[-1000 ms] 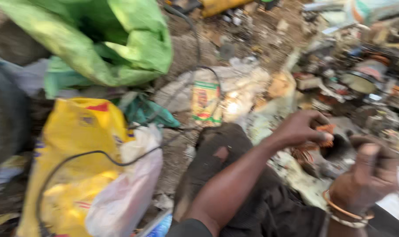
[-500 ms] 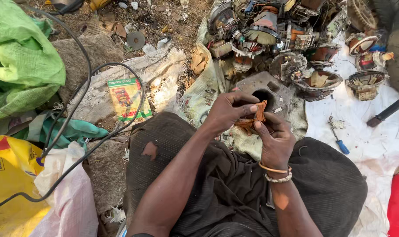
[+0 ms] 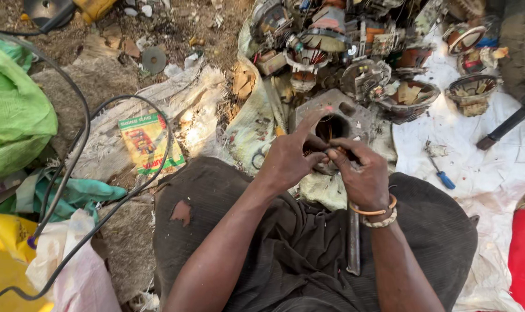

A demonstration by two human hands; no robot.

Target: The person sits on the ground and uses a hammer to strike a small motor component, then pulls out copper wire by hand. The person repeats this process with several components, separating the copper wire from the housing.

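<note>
My left hand (image 3: 292,157) and my right hand (image 3: 362,173) meet over a grey metal motor housing (image 3: 337,118) that rests between my knees. Both pinch a small copper-coloured piece (image 3: 331,151) at the housing's round opening. My left index finger stretches up across the housing's top. Two bangles circle my right wrist. A metal rod (image 3: 353,242) lies on my dark trousers below the right wrist.
A heap of dismantled motor parts (image 3: 337,40) lies beyond the housing. A blue-handled screwdriver (image 3: 441,175) lies on white cloth (image 3: 482,173) at right. A black cable (image 3: 77,173), a green bag (image 3: 14,115), a yellow bag (image 3: 2,254) and a small green box (image 3: 147,144) lie at left.
The view swung from the bags at left to centre on the housing. My hands came together on the small piece and shifted up to the housing's opening.
</note>
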